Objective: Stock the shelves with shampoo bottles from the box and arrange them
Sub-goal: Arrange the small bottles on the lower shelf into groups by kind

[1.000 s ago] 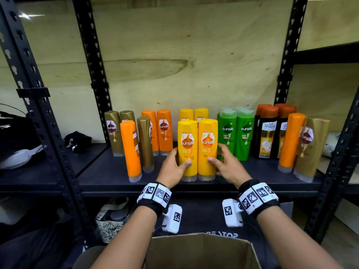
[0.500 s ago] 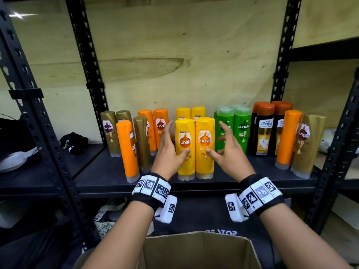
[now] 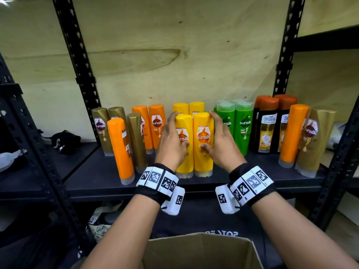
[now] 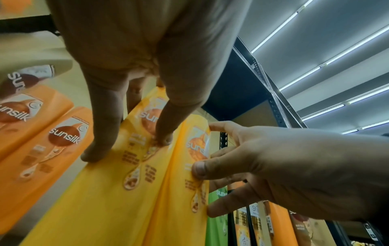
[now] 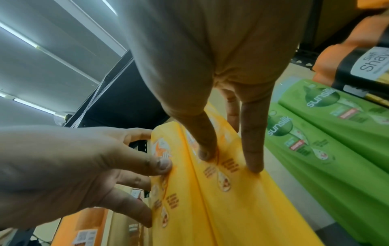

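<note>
Front pair of yellow shampoo bottles [image 3: 203, 144]: standing upright, touching each other, between the hands on the dark shelf [image 3: 93, 177]. Left hand [image 3: 171, 144] is gripping the left bottle, thumb on the label, fingers reaching along its outer side. Right hand [image 3: 221, 144] is clasping the right bottle likewise. Green bottles [image 3: 242, 127] are standing just beyond the right hand; orange bottles [image 3: 155, 125] beyond the left. Cardboard box [image 3: 202, 251] is sitting below the wrists.

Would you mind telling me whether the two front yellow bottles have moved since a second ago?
Yes. The front yellow bottles have slid back from the shelf's front edge, toward the rear yellow pair.
</note>
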